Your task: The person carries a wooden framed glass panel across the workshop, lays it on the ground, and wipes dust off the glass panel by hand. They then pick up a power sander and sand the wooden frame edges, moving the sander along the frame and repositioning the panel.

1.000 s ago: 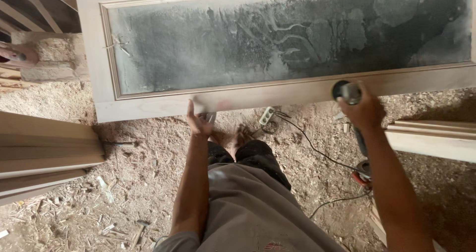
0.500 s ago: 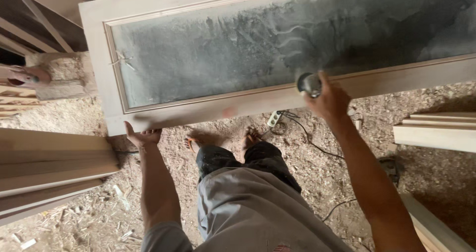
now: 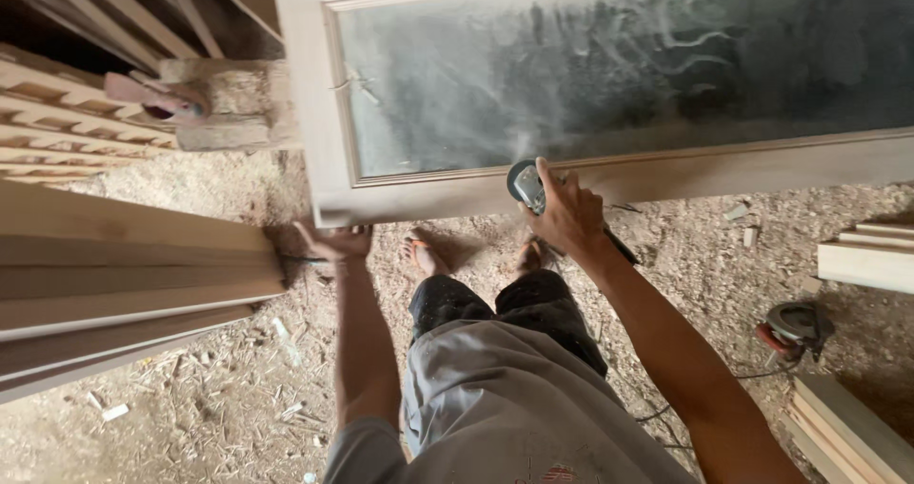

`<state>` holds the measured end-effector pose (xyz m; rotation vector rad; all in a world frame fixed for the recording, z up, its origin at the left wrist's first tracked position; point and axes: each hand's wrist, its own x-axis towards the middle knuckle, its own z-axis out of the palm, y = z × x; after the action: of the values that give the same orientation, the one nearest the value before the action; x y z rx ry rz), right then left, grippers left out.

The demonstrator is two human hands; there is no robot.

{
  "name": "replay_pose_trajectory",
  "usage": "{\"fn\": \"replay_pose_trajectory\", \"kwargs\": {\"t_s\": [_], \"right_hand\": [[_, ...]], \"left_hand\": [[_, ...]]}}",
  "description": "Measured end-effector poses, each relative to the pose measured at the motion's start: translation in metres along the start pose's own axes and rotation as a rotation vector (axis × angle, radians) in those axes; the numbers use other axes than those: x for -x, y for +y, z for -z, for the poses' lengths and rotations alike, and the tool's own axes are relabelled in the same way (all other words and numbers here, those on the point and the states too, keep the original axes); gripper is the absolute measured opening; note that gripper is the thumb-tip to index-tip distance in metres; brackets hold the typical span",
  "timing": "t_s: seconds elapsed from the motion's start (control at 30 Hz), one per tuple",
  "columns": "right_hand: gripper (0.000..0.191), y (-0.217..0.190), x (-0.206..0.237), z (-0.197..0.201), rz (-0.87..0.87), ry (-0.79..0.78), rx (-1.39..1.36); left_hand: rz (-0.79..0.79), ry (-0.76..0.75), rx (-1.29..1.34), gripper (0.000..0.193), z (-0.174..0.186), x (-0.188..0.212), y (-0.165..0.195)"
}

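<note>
Head view — right hand [image 3: 568, 216] grips sander [image 3: 526, 185] on door frame [image 3: 457, 191]; left hand [image 3: 335, 242] cups frame's underside, fingers curled.

- One wooden door frame [image 3: 324, 113] with one dusty glass pane [image 3: 619, 65] in it.
- One sander [image 3: 526, 185], held in my right grip [image 3: 569, 219].
- My left grip [image 3: 333, 241], pressed to the frame's near corner: two grips in all.
- My two bare feet [image 3: 424, 254] on the sawdust floor.
- One second power tool [image 3: 790, 327], lying on the floor.
- One stack of planks [image 3: 124, 275] at my left.
</note>
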<state>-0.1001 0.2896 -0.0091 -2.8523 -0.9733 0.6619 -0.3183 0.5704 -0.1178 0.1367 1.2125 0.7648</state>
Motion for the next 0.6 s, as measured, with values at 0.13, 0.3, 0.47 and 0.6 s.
{"fn": "replay_pose_trajectory", "kwargs": {"t_s": [0.13,0.3,0.47,0.6], "right_hand": [[0.088,-0.069,-0.011,-0.009,0.037,-0.006,-0.002],[0.09,-0.142,-0.023,-0.014,0.062,-0.03,0.004],[0.094,-0.215,-0.032,-0.016,0.109,-0.03,0.004],[0.094,-0.267,-0.036,-0.016,0.198,0.008,0.006]], "left_hand": [[0.101,-0.091,0.062,0.111,0.01,-0.01,0.008],[0.241,-0.197,0.18,0.12,0.022,-0.014,0.024],[0.295,-0.161,0.133,0.119,0.023,-0.012,0.047],[0.312,-0.199,0.151,0.12,0.025,-0.01,0.061]]}}
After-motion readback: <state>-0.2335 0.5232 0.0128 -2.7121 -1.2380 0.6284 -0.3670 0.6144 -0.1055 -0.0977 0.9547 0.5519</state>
